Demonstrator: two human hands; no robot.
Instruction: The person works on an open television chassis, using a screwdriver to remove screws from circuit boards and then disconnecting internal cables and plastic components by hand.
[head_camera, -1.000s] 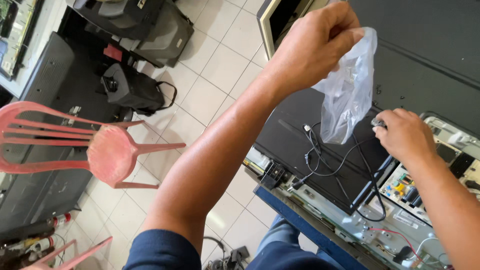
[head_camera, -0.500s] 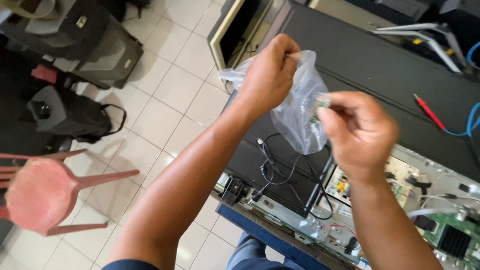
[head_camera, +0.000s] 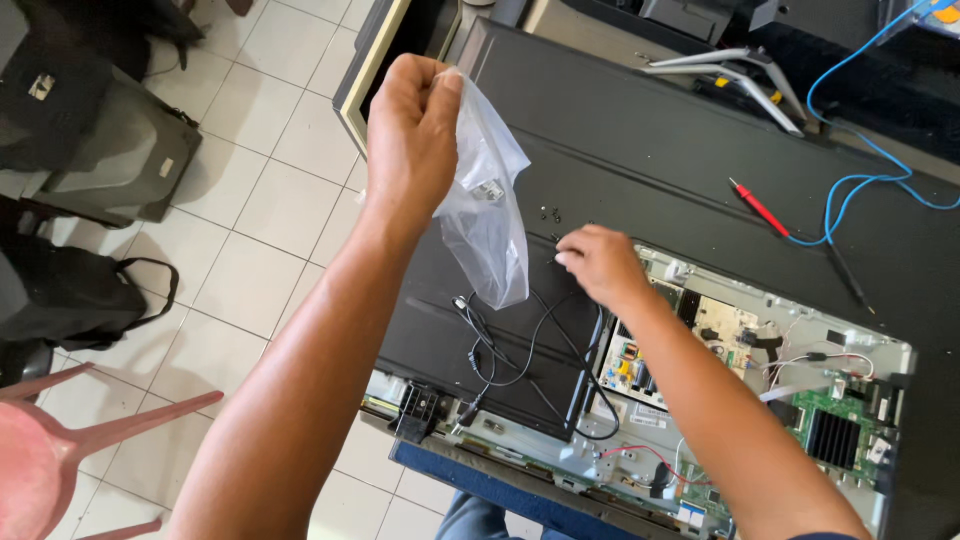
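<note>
- 1 clear plastic bag (head_camera: 487, 215) is held up by its top edge in the left hand (head_camera: 412, 125), whose fingers are pinched shut on the film; the bag hangs slack above the black back panel (head_camera: 640, 170) of a flat screen laid face down.
- A few small dark bits can be made out inside the bag, but they are too small to count.
- The right hand (head_camera: 598, 265) is set at 4 o'clock from the bag, just beside its lower end, with fingertips (head_camera: 566, 257) drawn together on the panel; whether anything is gripped between them cannot be told.
- About 3 small black screws (head_camera: 549, 213) are seen loose on the panel at 11 o'clock from the right hand.
- 2 circuit boards are exposed at 4 o'clock from that hand: 1 pale board (head_camera: 690, 335) and 1 green board (head_camera: 835, 425).
- 1 red probe (head_camera: 758, 208) with a blue wire (head_camera: 850, 185) lies at 2 o'clock.
- 1 pink stool (head_camera: 55, 450) stands on the tiled floor at 8 o'clock.
</note>
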